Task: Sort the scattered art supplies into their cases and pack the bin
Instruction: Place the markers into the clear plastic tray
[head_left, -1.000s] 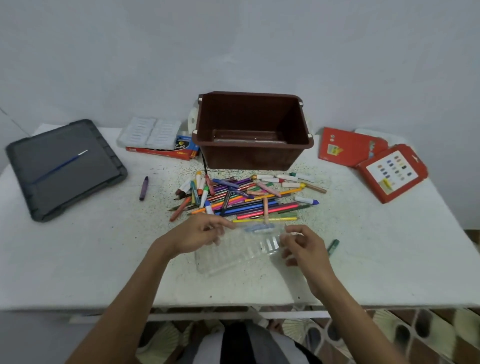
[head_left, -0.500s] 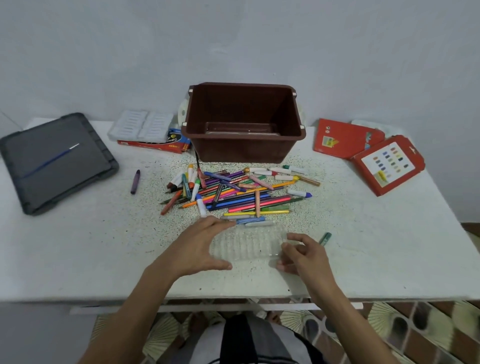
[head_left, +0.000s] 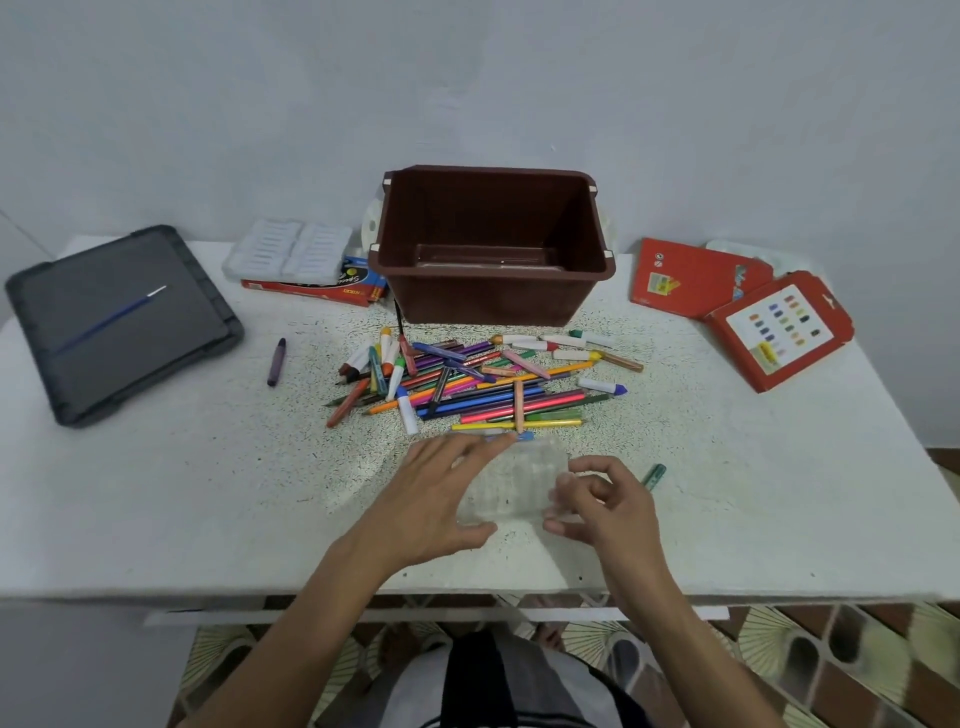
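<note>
- Left hand (head_left: 436, 493): fingers spread straight, resting on clear tray (head_left: 511, 486), near-centre of surface (head_left: 208, 493).
- Right hand (head_left: 610, 512): fingers curled, pinching clear tray's right end.
- Marker pile (head_left: 483, 384) just beyond; brown bin (head_left: 493, 296) far.

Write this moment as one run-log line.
left hand: flat on clear tray | right hand: pinches its right end | marker pile: unsorted | brown bin: behind pile
</note>
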